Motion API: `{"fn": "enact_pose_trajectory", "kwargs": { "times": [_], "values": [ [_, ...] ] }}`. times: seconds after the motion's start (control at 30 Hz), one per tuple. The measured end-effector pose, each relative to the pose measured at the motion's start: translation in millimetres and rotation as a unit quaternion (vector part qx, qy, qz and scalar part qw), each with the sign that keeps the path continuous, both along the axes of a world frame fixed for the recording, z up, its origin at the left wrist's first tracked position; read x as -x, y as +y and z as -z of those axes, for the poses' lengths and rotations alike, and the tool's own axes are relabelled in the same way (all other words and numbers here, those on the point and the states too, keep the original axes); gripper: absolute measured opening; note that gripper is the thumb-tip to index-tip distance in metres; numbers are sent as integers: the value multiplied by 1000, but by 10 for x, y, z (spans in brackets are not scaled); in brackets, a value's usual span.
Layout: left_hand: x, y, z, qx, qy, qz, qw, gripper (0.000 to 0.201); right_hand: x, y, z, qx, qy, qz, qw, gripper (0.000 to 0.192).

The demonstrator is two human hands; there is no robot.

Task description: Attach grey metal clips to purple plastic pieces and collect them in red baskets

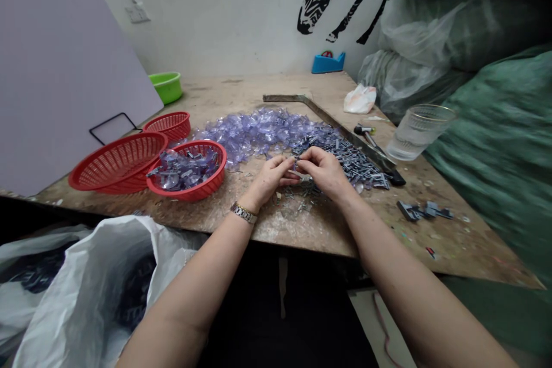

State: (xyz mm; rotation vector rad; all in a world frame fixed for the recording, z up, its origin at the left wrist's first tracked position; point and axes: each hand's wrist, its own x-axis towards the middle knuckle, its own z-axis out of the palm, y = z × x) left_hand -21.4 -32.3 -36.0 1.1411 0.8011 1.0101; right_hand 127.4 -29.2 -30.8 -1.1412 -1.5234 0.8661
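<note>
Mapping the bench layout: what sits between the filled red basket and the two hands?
Head view: only bare, scuffed table between the filled red basket and the left hand; the clear purple pile lies just behind.

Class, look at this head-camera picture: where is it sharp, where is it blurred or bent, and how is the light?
Head view: sharp at the centre, where the left hand and right hand meet over small parts; the green sacks at the right edge smear with blur; the table edge bows from wide-angle distortion; lighting is soft and even, with faint shadows and no strong glare.
</note>
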Motion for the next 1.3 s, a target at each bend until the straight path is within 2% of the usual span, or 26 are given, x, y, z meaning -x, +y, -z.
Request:
{"fn": "enact_pose_trajectory", "kwargs": {
  "times": [0.2, 0.3, 0.37, 0.47, 0.53, 0.6, 0.77, 0.87, 1.13, 1.3],
  "values": [
    [-15, 17, 30, -24, 44, -37, 998, 27, -6, 19, 28, 9, -16, -5, 1000, 15],
    [-18, 31, 51, -72, 89, -67, 991, 20, -2, 22, 47, 1, -20, 2, 1000, 13],
    [-14, 40, 53, -136, 138, -97, 976, 17, 3, 16, 55, -2, -19, 2, 1000, 12],
    [-8, 41, 32, -239, 218, -143, 935, 21, 15, 2, 55, -6, -16, 7, 1000, 10],
    [-12, 30, 12, -266, 239, -161, 920, 24, 28, -8, 49, -14, -17, 16, 1000, 10],
    [-22, 13, -2, -259, 228, -165, 924, 25, 44, -17, 40, -22, -26, 27, 999, 10],
    [-49, -23, -2, -176, 138, -138, 965, 25, 87, -56, 15, -39, -57, 60, 996, 8],
    [-51, -33, -2, -153, 108, -129, 974, 27, 111, -101, -13, -56, -77, 79, 992, 7],
    [-18, -9, 18, -196, 91, -92, 972, 31, 143, -139, -28, -126, -115, 114, 979, 8],
    [-2, 2, 26, -213, 94, -82, 969, 27, 109, -74, 39, -75, -24, 57, 995, 9]
  ]
}}
